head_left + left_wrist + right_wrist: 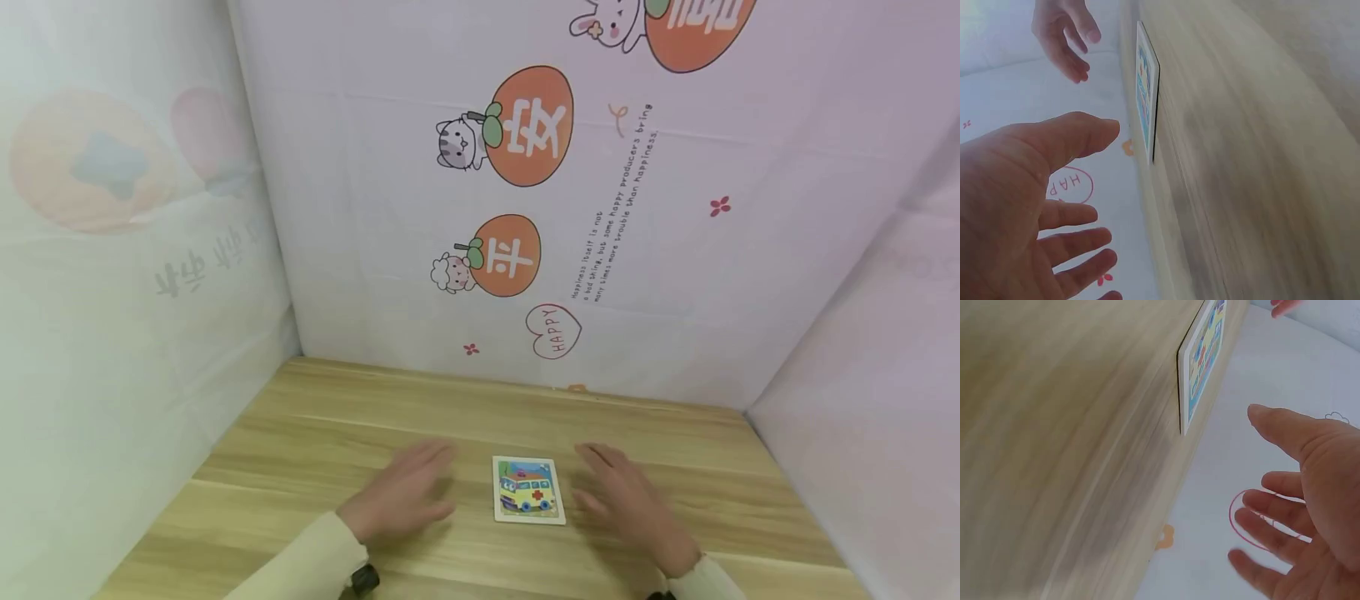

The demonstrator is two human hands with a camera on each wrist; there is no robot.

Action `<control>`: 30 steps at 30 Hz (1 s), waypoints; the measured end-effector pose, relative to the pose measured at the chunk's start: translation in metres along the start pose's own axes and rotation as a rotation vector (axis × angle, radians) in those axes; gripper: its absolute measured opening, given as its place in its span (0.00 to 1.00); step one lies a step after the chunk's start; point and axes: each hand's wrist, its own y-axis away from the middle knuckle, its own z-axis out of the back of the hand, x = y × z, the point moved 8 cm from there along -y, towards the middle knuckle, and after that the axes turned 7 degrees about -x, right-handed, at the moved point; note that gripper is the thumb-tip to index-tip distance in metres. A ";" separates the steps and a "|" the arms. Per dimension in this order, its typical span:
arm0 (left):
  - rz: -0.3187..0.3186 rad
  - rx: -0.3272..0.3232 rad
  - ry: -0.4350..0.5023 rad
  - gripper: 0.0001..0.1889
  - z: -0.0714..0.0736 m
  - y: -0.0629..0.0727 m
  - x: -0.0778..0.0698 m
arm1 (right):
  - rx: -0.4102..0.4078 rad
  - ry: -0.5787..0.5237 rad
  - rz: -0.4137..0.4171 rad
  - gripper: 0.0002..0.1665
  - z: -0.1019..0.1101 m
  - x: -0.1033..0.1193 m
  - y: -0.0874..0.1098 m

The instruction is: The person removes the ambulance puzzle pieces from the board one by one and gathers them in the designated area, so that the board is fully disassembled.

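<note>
A square picture puzzle point(528, 490) with a pale border lies flat on the wooden table, showing a yellow ambulance with a red cross. To its left hovers my left hand point(408, 493), fingers relaxed and spread, holding nothing. On the other side my right hand point(626, 504) is held over the table, its fingers loosely extended and apart from the puzzle. The left wrist view shows the puzzle point(1146, 94) edge-on beyond my thumb, with the right hand point(1066, 37) behind it. In the right wrist view, the puzzle point(1202, 362) stands out past my right thumb.
The wood-grain table point(360, 400) is enclosed by a white printed cloth point(375, 208) at the back and cloth walls at left and right. Orange fruit shapes, cartoon animals and lettering decorate the back cloth. Both wrists carry black bands.
</note>
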 end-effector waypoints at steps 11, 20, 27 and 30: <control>0.003 0.021 0.164 0.40 -0.027 -0.035 -0.012 | 0.105 -0.117 0.052 0.26 -0.033 0.020 -0.033; 0.042 0.032 0.207 0.36 -0.044 -0.060 -0.018 | 0.246 -0.193 0.084 0.21 -0.067 0.028 -0.053; 0.047 0.019 0.241 0.32 -0.046 -0.072 -0.022 | 0.309 -0.268 0.088 0.17 -0.084 0.033 -0.064; 0.041 0.018 0.264 0.30 -0.048 -0.075 -0.022 | 0.342 -0.288 0.075 0.16 -0.089 0.034 -0.067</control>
